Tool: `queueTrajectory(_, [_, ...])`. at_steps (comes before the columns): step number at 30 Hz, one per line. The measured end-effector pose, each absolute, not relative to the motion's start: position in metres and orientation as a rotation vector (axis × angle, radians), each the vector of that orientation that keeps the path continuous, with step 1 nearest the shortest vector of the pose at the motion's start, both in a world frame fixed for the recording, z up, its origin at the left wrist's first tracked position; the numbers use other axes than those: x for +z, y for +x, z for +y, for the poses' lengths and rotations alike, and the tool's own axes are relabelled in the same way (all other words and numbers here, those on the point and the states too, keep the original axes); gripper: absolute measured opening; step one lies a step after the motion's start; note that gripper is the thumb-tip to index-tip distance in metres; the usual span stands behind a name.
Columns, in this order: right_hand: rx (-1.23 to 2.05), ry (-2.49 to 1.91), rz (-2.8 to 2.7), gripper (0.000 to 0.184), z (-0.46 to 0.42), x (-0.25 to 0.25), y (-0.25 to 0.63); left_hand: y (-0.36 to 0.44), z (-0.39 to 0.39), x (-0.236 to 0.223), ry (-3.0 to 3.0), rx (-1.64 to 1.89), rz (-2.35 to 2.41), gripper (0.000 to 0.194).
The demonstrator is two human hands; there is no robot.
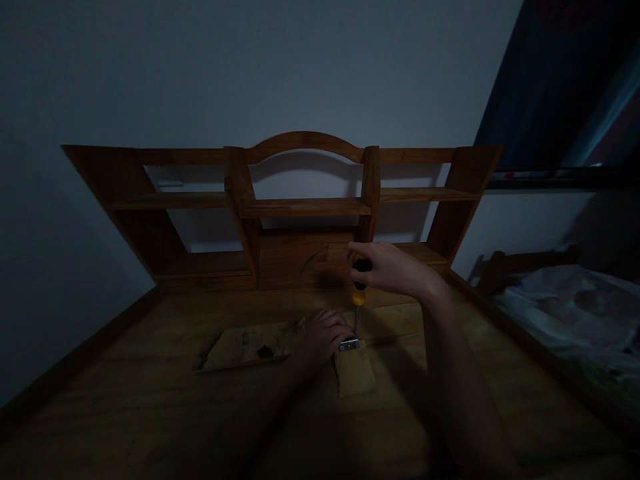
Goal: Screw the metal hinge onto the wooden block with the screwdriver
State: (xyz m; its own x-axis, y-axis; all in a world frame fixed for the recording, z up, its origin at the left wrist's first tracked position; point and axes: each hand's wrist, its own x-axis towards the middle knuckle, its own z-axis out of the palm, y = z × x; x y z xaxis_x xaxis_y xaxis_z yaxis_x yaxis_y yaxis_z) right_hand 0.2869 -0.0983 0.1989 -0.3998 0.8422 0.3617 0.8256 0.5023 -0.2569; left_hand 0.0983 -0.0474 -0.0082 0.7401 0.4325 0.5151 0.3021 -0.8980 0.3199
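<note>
My right hand [395, 270] is closed around the yellow-and-black handle of a screwdriver [358, 290], held upright with its tip down on a small metal bracket [349, 345]. The bracket lies at the far end of a small wooden block [355, 375] on the wooden desk [150, 400]. My left hand [320, 339] rests on the desk just left of the bracket, fingers curled and pressed at the block's end and at the edge of a flat wooden board [247, 345] that lies to its left.
A wooden shelf unit [300, 207] with an arched top stands along the back of the desk against a pale wall. A bed with a light cover [575, 313] sits to the right. The room is dim.
</note>
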Motion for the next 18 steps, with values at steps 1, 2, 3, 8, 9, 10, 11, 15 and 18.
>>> queueTrajectory(1, [0.047,-1.363,-2.314,0.017,-0.0981,0.1988,0.2868,0.0982,-0.0476,-0.0076,2.725,0.884,0.585,0.021])
queueTrajectory(2, [0.053,-1.355,-2.323,0.021,-0.0981,0.1988,0.2867,0.0982,-0.0478,-0.0069,2.726,0.879,0.584,0.022])
queueTrajectory(3, [0.062,-1.348,-2.325,0.023,-0.0983,0.1987,0.2867,0.0983,-0.0481,-0.0064,2.725,0.876,0.588,0.023])
queueTrajectory(8, [0.070,-1.388,-2.302,0.033,-0.1002,0.1985,0.2862,0.0992,-0.0476,-0.0072,2.732,0.880,0.598,0.025])
queueTrajectory(9, [0.066,-1.391,-2.302,0.029,-0.1002,0.1986,0.2862,0.0994,-0.0471,-0.0080,2.736,0.881,0.591,0.025])
queueTrajectory(10, [0.066,-1.385,-2.307,0.024,-0.1001,0.1986,0.2865,0.0997,-0.0466,-0.0087,2.738,0.883,0.585,0.025])
queueTrajectory(11, [0.070,-1.371,-2.316,0.020,-0.0999,0.1987,0.2869,0.0998,-0.0461,-0.0093,2.737,0.885,0.583,0.025])
queueTrajectory(15, [0.104,-1.341,-2.344,0.028,-0.0995,0.1991,0.2893,0.0999,-0.0462,-0.0084,2.731,0.865,0.585,0.026])
queueTrajectory(18, [0.117,-1.363,-2.328,0.028,-0.1000,0.1995,0.2890,0.0995,-0.0476,-0.0068,2.721,0.843,0.594,0.027])
